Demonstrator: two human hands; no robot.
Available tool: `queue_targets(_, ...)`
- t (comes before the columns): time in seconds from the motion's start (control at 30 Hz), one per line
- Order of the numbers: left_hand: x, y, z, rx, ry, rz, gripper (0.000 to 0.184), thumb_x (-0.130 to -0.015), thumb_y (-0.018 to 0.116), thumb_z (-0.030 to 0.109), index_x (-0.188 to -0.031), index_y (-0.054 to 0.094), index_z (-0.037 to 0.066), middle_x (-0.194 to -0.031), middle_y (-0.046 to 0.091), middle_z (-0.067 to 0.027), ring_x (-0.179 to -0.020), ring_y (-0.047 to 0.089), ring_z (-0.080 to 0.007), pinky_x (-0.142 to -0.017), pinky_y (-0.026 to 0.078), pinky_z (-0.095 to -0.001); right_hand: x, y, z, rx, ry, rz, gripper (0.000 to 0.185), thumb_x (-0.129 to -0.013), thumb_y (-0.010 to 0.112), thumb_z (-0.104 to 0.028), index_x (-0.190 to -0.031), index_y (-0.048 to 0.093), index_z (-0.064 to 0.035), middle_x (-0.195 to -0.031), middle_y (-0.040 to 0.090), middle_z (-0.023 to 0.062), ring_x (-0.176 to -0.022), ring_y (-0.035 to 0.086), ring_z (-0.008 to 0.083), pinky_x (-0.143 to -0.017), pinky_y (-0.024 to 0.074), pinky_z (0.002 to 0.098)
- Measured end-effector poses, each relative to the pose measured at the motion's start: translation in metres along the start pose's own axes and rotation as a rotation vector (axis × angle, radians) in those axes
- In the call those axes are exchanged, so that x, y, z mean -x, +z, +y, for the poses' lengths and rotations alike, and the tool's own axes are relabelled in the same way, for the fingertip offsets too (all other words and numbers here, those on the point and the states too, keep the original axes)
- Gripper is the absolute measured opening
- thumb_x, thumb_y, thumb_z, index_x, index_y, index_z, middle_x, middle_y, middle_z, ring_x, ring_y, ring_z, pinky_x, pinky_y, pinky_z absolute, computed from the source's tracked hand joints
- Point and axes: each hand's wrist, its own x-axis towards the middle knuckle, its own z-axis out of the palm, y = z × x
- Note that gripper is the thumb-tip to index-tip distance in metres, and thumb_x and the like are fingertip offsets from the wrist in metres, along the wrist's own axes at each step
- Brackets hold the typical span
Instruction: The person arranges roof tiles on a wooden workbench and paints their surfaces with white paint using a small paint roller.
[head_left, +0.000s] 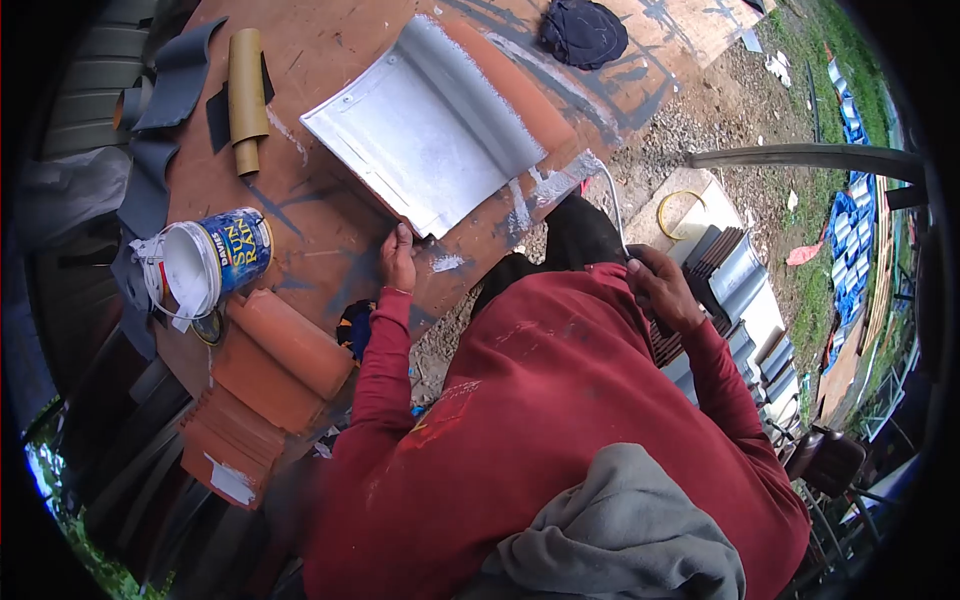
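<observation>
A curved roof tile (420,135) lies on the brown board table, its face coated whitish grey and its far right side bare orange. My left hand (398,260) grips the tile's near corner with its fingertips. In my right hand (662,290) is the handle of a paint roller (566,178), fingers wrapped round it. A bent metal rod runs from my fist up to the white-coated roller head, beside the tile's near right corner at the table edge. The handle itself is mostly hidden by my fingers.
An open paint bucket (240,250) stands at the left, near stacked orange tiles (285,350). Cardboard tube (248,95) and grey tile pieces (180,75) lie behind. Dark cloth (583,33) rests at the back. Grey tiles (735,270) stand right, beyond a curved bar (800,155).
</observation>
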Motion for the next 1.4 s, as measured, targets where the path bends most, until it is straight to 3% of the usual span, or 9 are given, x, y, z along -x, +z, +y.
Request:
queue_targets(0.2,0.002,0.007,-0.003,0.256,-0.056,0.113,0.034,-0.105,0.059,0.046,-0.099,0.063,0.013,-0.092,0.055,0.0047,-0.087,0.056,-0.0079,-0.074,0.049,-0.0277,-0.041,0.021,-0.018,-0.054,-0.108,-0.03,0.037,-0.109,0.053,-0.031,-0.132,0.058,-0.0023,-0.074,0.044,-0.0055,-0.06,0.041,0.0039,-0.051,0.0376,0.0202)
queue_targets(0.37,0.005,0.019,0.017,0.022,-0.067,0.194,0.028,-0.107,0.059,0.036,-0.095,0.065,0.012,-0.086,0.055,0.0062,-0.077,0.054,-0.0054,-0.066,0.051,-0.0255,-0.12,0.027,-0.059,0.053,-0.189,-0.061,0.035,-0.109,0.051,-0.031,-0.125,0.062,-0.0024,-0.072,0.05,-0.0019,-0.054,0.047,0.0053,-0.045,0.0404,0.0229)
queue_targets(0.53,0.006,0.022,0.013,0.106,-0.165,0.287,0.022,-0.105,0.062,0.032,-0.106,0.069,0.011,-0.087,0.058,0.005,-0.076,0.058,-0.008,-0.068,0.055,-0.0276,-0.208,0.047,-0.145,-0.051,-0.231,-0.229,0.025,-0.108,0.051,-0.025,-0.115,0.059,-0.0017,-0.074,0.049,-0.001,-0.056,0.048,0.0076,-0.047,0.0412,0.0264)
queue_targets(0.8,0.005,0.032,0.012,0.141,-0.2,0.408,0.027,-0.106,0.062,0.033,-0.111,0.069,0.008,-0.085,0.061,0.0052,-0.07,0.059,-0.0064,-0.064,0.056,-0.026,-0.273,0.069,-0.221,0.059,-0.301,-0.226,0.027,-0.107,0.052,-0.027,-0.107,0.058,-0.0002,-0.072,0.054,0.0035,-0.055,0.051,0.0125,-0.048,0.0458,0.0307)
queue_targets(0.93,0.007,0.03,0.011,0.158,-0.227,0.414,0.025,-0.105,0.062,0.034,-0.108,0.068,0.01,-0.085,0.059,0.005,-0.071,0.058,-0.0068,-0.064,0.056,-0.0268,-0.247,0.045,-0.195,0.091,-0.321,-0.244,0.028,-0.107,0.051,-0.026,-0.107,0.059,0.0009,-0.07,0.053,0.0033,-0.054,0.052,0.0114,-0.047,0.0458,0.0299)
queue_targets(1.13,0.005,0.022,0.014,0.144,-0.274,0.363,0.027,-0.106,0.06,0.036,-0.111,0.065,0.011,-0.085,0.061,0.002,-0.073,0.064,-0.0111,-0.065,0.058,-0.0298,-0.141,-0.023,-0.093,0.006,-0.062,-0.304,0.027,-0.109,0.05,-0.023,-0.117,0.063,-0.0007,-0.072,0.053,-0.0005,-0.054,0.047,0.0064,-0.047,0.041,0.0256)
queue_targets(1.2,0.008,0.015,0.008,0.181,-0.255,0.284,0.024,-0.107,0.059,0.035,-0.107,0.064,0.012,-0.084,0.06,0.0027,-0.073,0.064,-0.0112,-0.066,0.058,-0.0291,-0.112,-0.039,-0.061,-0.016,-0.073,-0.262,0.027,-0.109,0.049,-0.021,-0.117,0.066,-0.0002,-0.076,0.056,0.0004,-0.06,0.049,0.0066,-0.052,0.0413,0.0252)
queue_targets(1.23,0.009,0.013,0.008,0.189,-0.28,0.281,0.024,-0.107,0.059,0.035,-0.107,0.064,0.012,-0.084,0.06,0.0027,-0.073,0.064,-0.0112,-0.066,0.058,-0.0291,-0.1,-0.05,-0.052,0.212,-0.129,-0.229,0.028,-0.107,0.051,-0.018,-0.12,0.066,0.0014,-0.087,0.066,0.0068,-0.076,0.061,0.0123,-0.067,0.0499,0.0295)
queue_targets(1.4,0.006,0.016,0.024,0.122,-0.332,0.305,0.027,-0.106,0.06,0.037,-0.103,0.065,0.011,-0.084,0.059,0.0027,-0.075,0.063,-0.0102,-0.068,0.058,-0.0291,-0.056,-0.075,-0.037,0.43,-0.119,-0.161,0.031,-0.104,0.055,-0.016,-0.128,0.063,0.0031,-0.107,0.073,0.0197,-0.105,0.068,0.0232,-0.094,0.0511,0.0379)
